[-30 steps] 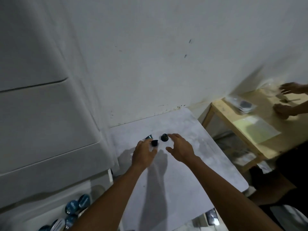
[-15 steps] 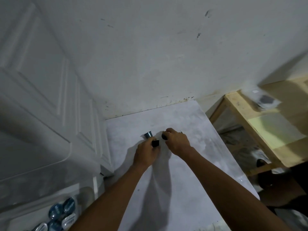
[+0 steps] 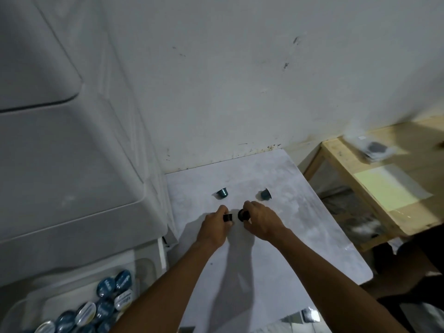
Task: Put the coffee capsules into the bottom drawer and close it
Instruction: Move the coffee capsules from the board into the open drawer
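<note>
My left hand (image 3: 214,227) pinches a black coffee capsule (image 3: 227,217) just above the grey marbled table (image 3: 300,224). My right hand (image 3: 260,219) grips a second black capsule (image 3: 243,215) right beside it. Two teal capsules lie on the table beyond my hands, one at the left (image 3: 222,193) and one at the right (image 3: 265,193). At the bottom left the open bottom drawer (image 3: 144,265) of a white plastic drawer unit holds several blue and silver capsules (image 3: 113,284).
The white drawer unit (image 3: 72,188) rises at the left, against the table's side. A white wall stands behind the table. A wooden table (image 3: 389,188) at the right carries a plastic bag and a yellow sheet. A dark-clothed person sits at the lower right.
Both hands have closed on black capsules and drawn back towards me. A second teal capsule is now uncovered on the table at the right. The camera has tilted and shifted.
</note>
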